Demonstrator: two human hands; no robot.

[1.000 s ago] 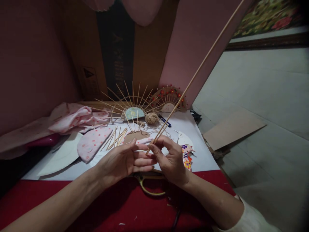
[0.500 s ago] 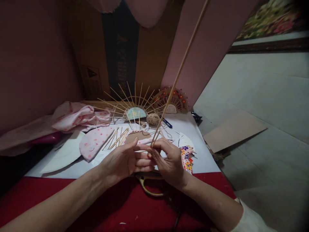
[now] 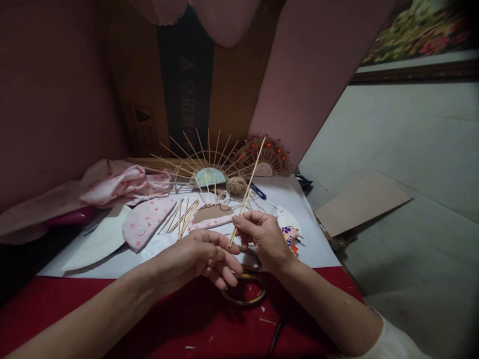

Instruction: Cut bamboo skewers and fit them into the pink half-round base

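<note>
Between the thumb and fingers of my right hand (image 3: pixel 265 237) is a thin wooden stick (image 3: pixel 256 168), slanting up and away to the right; a second may lie alongside it. My left hand (image 3: pixel 209 257) is open, palm turned up and fingers loosely curled, close to the stick's lower end. Whether a fingertip touches it I cannot tell. Beneath the hands lies a pair of scissors (image 3: pixel 243 302), its handle loops showing and its blades hidden. Just beyond is a cardboard half-circle (image 3: pixel 212 213) edged in pink dotted cloth, with several sticks standing from its top.
Cut sticks (image 3: pixel 182 218) lie beside a pink dotted half-circle (image 3: pixel 146 223) and white card (image 3: pixel 101 242). Behind are a twine ball (image 3: pixel 236 186), a blue cutter (image 3: pixel 259 191), a stick fan with a green base (image 3: pixel 210 176) and a red-beaded fan (image 3: pixel 264 168). Bunched cloth (image 3: pixel 116 182) lies left.
The stick in my right hand, which ran out past the top of view, now ends at mid-height. My left hand has dropped slightly and its fingers have curled. More of the scissors shows.
</note>
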